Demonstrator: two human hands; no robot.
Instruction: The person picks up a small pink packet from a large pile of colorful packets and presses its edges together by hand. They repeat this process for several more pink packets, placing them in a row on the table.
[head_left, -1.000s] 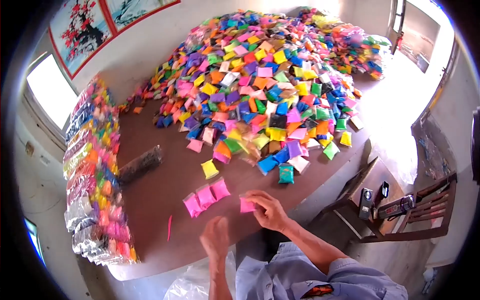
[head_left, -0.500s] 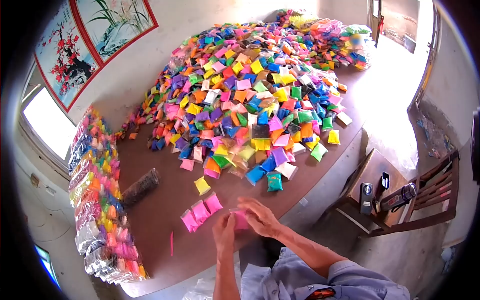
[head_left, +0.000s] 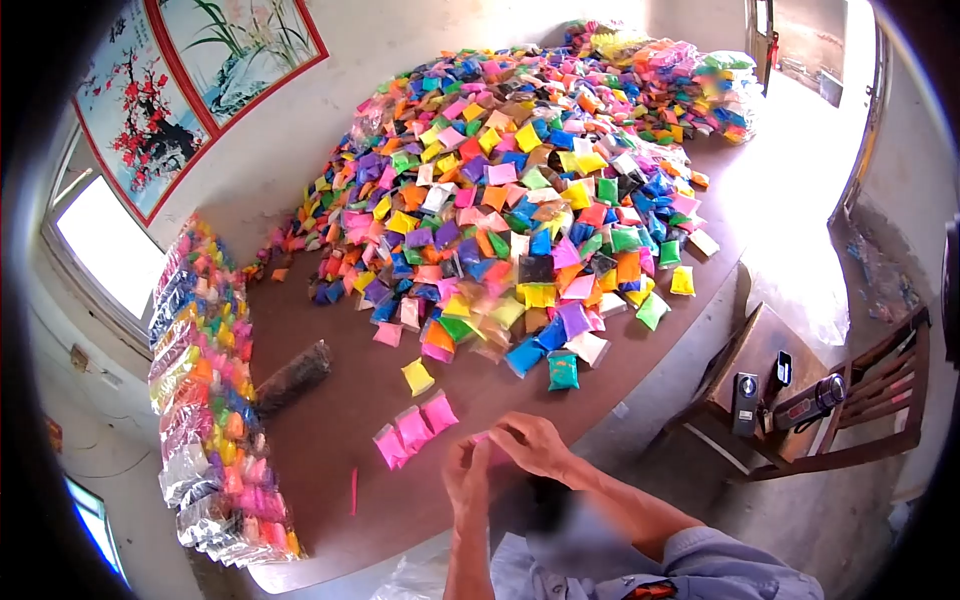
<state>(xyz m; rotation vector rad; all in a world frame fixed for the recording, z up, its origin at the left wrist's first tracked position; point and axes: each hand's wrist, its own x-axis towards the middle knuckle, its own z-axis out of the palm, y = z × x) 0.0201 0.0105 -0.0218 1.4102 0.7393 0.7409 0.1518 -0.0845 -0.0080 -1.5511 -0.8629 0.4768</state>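
We've a small bright-pink plastic packet (head_left: pixel 483 437), mostly hidden, lower centre of frame, pinched btwn narrowed fingers of L hand (head_left: pixel 467 474) & R hand (head_left: pixel 533 444). Step: prob. two-handed handling; next move calls for light, steady fingertips, we'd say.

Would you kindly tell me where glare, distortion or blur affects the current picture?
Head view: glare whites out the doorway and the window; head view: the table edge looks curved, with dark rounded borders; head view: a smudge blurs the clothing below the right hand.
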